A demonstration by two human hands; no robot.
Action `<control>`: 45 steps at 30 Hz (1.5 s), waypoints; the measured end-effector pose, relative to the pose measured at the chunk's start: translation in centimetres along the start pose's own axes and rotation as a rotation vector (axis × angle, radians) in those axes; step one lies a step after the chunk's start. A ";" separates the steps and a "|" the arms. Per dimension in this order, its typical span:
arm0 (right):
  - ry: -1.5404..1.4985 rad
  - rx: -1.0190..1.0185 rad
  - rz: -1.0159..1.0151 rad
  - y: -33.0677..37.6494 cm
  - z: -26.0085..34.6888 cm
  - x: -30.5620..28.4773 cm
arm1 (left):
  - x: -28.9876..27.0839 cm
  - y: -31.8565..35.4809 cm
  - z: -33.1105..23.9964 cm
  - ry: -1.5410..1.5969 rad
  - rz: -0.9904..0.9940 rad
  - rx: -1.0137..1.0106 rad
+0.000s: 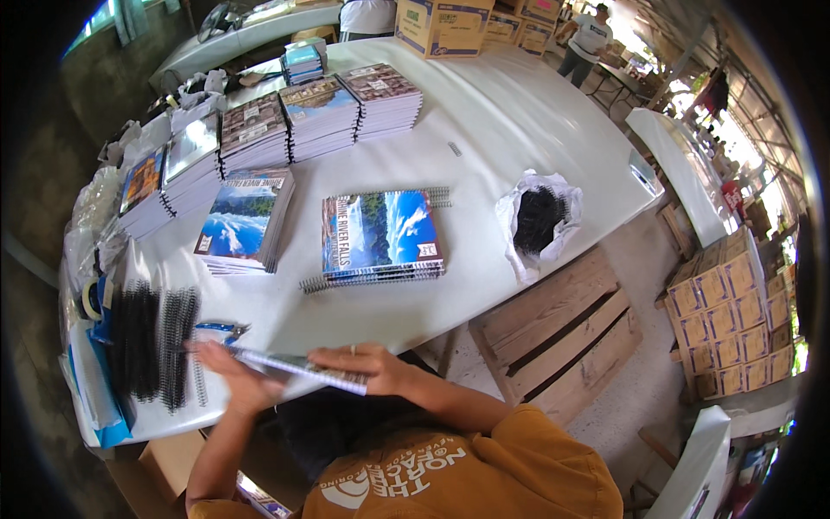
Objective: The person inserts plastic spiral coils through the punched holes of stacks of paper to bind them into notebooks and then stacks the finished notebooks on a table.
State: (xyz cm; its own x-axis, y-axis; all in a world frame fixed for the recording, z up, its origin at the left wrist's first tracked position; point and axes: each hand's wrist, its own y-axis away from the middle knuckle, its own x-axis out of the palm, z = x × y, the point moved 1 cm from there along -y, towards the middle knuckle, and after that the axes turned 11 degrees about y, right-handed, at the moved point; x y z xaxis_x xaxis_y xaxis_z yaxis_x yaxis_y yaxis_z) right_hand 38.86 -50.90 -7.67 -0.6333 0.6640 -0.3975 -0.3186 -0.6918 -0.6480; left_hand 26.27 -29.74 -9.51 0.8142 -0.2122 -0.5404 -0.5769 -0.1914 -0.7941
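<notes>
In front of my body a thin notebook (304,368) is held nearly edge-on, so its cover hardly shows. My right hand (373,367), with a ring on one finger, grips the notebook near its right end. Slightly blurred, my left hand (238,376) lies against the left end with its fingers stretched out. Black plastic spiral coils (138,337) lie bundled on the table, left of that hand. A blue-handled tool (223,329) rests just beyond the notebook. Farther up sits a pile of coil-bound notebooks (380,233) with blue waterfall covers.
Another waterfall-cover stack (246,216) stands left of the pile, with taller notebook stacks (320,112) behind. A white bag of black coils (540,221) sits at the table's right edge. Below are a wooden pallet (562,333) and stacked cartons (731,320). A person (590,41) stands far back.
</notes>
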 end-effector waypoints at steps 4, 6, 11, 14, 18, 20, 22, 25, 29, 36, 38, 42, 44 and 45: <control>0.006 0.000 -0.051 0.5 -0.5 -0.1 | -2.9 -3.9 -1.0 -0.212 -0.119 0.394; -0.024 -0.061 -0.024 0.0 -0.3 0.3 | -2.3 -2.6 -1.0 -0.137 -0.013 0.269; -0.025 0.035 -0.088 0.4 -0.8 0.4 | 0.2 1.7 -1.4 -0.066 0.153 0.446; -0.049 -0.044 -0.035 -0.1 -0.4 1.1 | -3.5 -3.8 0.9 -0.074 -0.282 0.336; -0.014 0.017 -0.019 -0.3 0.0 1.4 | -0.3 -0.8 -1.7 -0.051 0.150 0.193; -0.026 0.014 -0.036 -0.5 -0.8 0.9 | 0.6 3.4 -1.8 0.207 0.279 0.505; -0.006 -0.039 -0.061 -0.1 -0.9 1.5 | -1.3 -3.0 -2.9 -0.066 -0.024 0.535; 0.014 -0.054 -0.027 -0.4 0.1 2.6 | -2.3 -4.7 -0.4 0.017 -0.268 0.119; -0.045 0.006 -0.049 -0.3 -0.9 2.5 | 0.9 1.6 -3.6 0.106 0.181 0.499; -0.024 -0.019 -0.014 -1.1 0.2 3.3 | -0.2 -1.2 -3.4 -0.016 0.096 0.125; -0.088 0.047 -0.033 -0.9 -0.3 2.6 | 0.1 1.9 -3.8 0.079 0.237 0.454; -0.109 -0.009 -0.028 -0.8 0.4 3.2 | -3.3 -8.0 -2.1 -0.290 -0.254 0.419; -0.084 0.030 0.003 -0.8 0.1 3.7 | -1.1 -6.1 -4.3 -0.158 -0.166 0.335; -0.122 0.094 0.020 -0.6 -0.3 3.9 | 0.3 -3.7 -5.4 -0.082 -0.048 0.358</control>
State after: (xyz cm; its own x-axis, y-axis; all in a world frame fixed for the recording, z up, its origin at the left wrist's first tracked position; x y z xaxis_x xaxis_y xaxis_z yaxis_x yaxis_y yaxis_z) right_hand 36.79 -47.79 -9.03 -0.7195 0.6142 -0.3241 -0.3657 -0.7318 -0.5751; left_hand 28.27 -34.22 -5.20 0.8505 -0.1306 -0.5095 -0.4908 0.1509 -0.8581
